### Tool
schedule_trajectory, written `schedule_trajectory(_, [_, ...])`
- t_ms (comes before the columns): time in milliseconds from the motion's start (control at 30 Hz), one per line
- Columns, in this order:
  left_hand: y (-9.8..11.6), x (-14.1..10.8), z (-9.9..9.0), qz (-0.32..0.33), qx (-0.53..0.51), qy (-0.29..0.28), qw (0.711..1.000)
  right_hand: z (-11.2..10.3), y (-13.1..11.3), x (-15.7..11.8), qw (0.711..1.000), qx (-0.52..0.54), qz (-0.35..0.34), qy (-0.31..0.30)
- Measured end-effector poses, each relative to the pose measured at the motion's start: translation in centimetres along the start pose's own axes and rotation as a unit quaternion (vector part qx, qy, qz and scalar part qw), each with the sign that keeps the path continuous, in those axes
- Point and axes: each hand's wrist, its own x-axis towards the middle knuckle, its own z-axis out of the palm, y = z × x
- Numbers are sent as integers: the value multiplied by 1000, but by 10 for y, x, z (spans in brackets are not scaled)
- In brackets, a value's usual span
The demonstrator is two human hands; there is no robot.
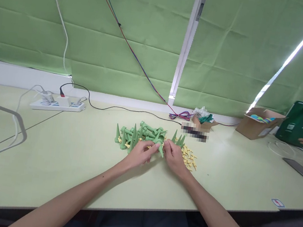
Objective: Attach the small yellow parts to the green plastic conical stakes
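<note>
Cannot number crowded green plastic cones (pixel 123 141) or small yellow pieces (pixel 187 158); count two brown cardboard boxes (pixel 247 126) around one o'clock, one long white power strip (pixel 58 107) near eleven.

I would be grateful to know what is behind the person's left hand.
Behind the left hand are green spikes, some standing upright and others lying in a heap, with small yellow pieces among them. What the hand itself covers cannot be seen.

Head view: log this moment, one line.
left hand: holding green spike | right hand: beside it, contact unclear | yellow pieces: scattered on table
</note>
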Motion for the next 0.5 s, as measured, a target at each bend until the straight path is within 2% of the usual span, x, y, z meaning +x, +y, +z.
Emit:
schedule_trajectory(233, [2,-1,1,30,14,0,999,0,0,0,1000,9,28,5])
schedule_trajectory(500, [-4,1,5,67,70,50,994,-1,-2,0,1000,-10,23,16])
